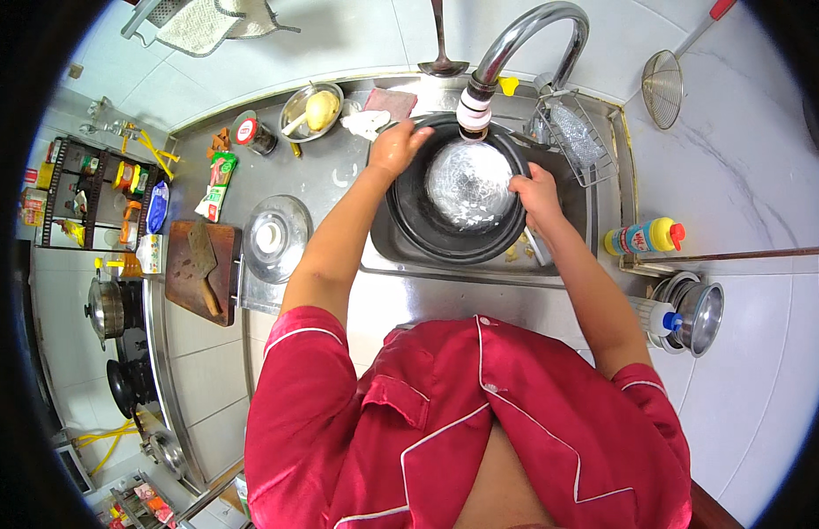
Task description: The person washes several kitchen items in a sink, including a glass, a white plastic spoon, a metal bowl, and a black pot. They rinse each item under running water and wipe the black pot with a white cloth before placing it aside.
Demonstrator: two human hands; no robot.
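A round black pot or basin (409,198) with a shiny, scratched metal bottom is over the steel sink (383,254), beneath the curved faucet (474,112). My left hand (399,149) lies at its upper left rim, thumb spread from the fingers; whether it grips the rim is unclear. On the right side, my right hand (538,192) grasps the rim between thumb and fingers. Small yellowish scraps (513,253) lie in the sink below the vessel, beside a pale handle-like object (536,246).
Left on the counter are a glass lid (277,254), a cutting board (178,264) with a cleaver (203,258), a jar (254,134) and a steel bowl (303,99) holding a yellowish fruit or vegetable. A wire rack (598,165) and a yellow bottle (641,237) stand right.
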